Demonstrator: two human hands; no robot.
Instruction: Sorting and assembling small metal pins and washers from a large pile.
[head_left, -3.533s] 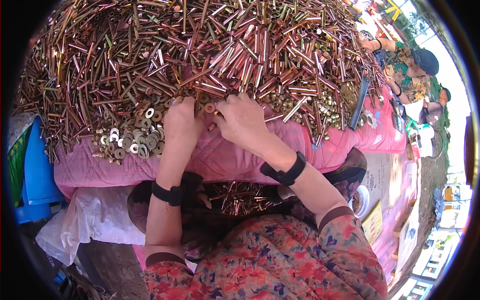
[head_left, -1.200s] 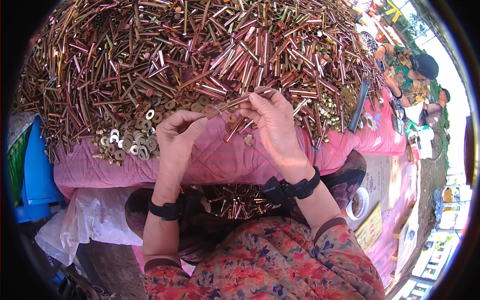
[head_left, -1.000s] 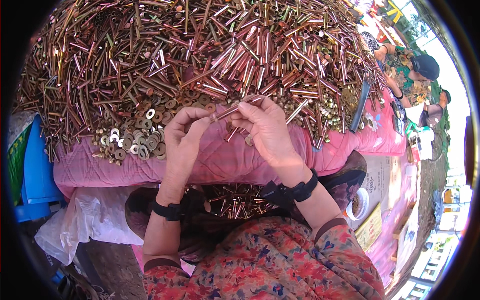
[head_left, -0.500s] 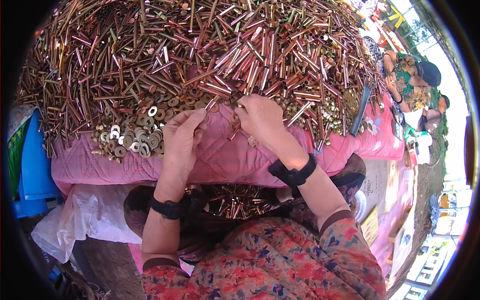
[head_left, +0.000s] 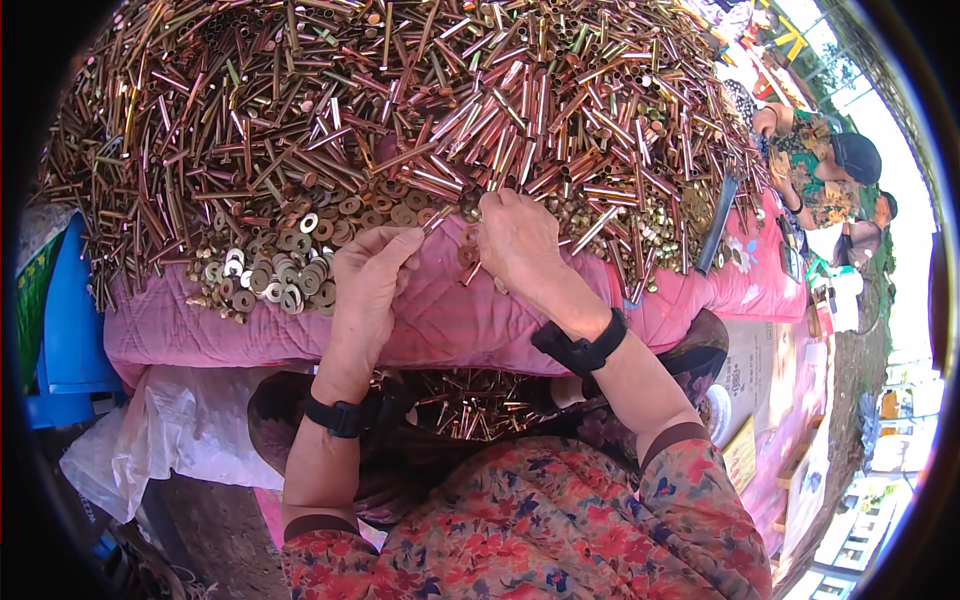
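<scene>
Between the thumb and fingers of my left hand [head_left: 368, 270] is a slim shiny metal tube [head_left: 437, 219], its end pointing up and to the right. My right hand [head_left: 520, 240] is closed close beside it, fingertips bent down at the edge of the pile; whatever they grip is hidden. Flat round washers [head_left: 290, 265] lie heaped left of my left hand, with a few more under the tube. Small brassy nuts [head_left: 668, 235] are spread to the right of my right hand. Behind both hands rises a large heap of copper-coloured metal tubes [head_left: 300, 130].
A padded pink quilt [head_left: 440, 320] covers the front edge under the parts. On the right lies a dark flat strip [head_left: 718, 225]. More tubes [head_left: 475, 400] show below, between my knees. A blue container [head_left: 75, 320] stands left; other people [head_left: 830, 165] sit at the far right.
My left hand has shifted slightly right and down, and the tube in it has moved right with it. The right hand has turned a little, staying in nearly the same place.
</scene>
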